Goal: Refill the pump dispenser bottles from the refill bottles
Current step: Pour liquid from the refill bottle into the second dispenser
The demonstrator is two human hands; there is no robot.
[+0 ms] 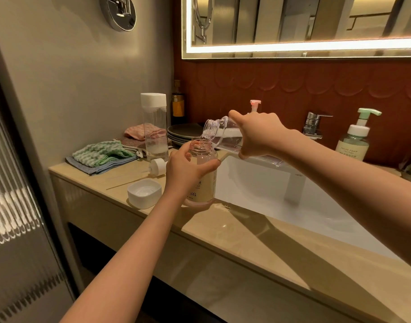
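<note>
My left hand (186, 170) grips the open pink dispenser (207, 185) on the counter (116, 180). My right hand (258, 136) holds the tilted refill bottle (224, 136), pouring. Its pump (158, 166) lies off, and the green dispenser (352, 145) probably waits

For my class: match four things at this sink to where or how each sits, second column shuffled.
1 refill bottle
2 pink dispenser bottle
3 square white cap
4 green-pump bottle

A standing right of the tap
B tilted, in the right hand
C upright, in the left hand
D open side up on the counter

Pairs: 1-B, 2-C, 3-D, 4-A
</note>
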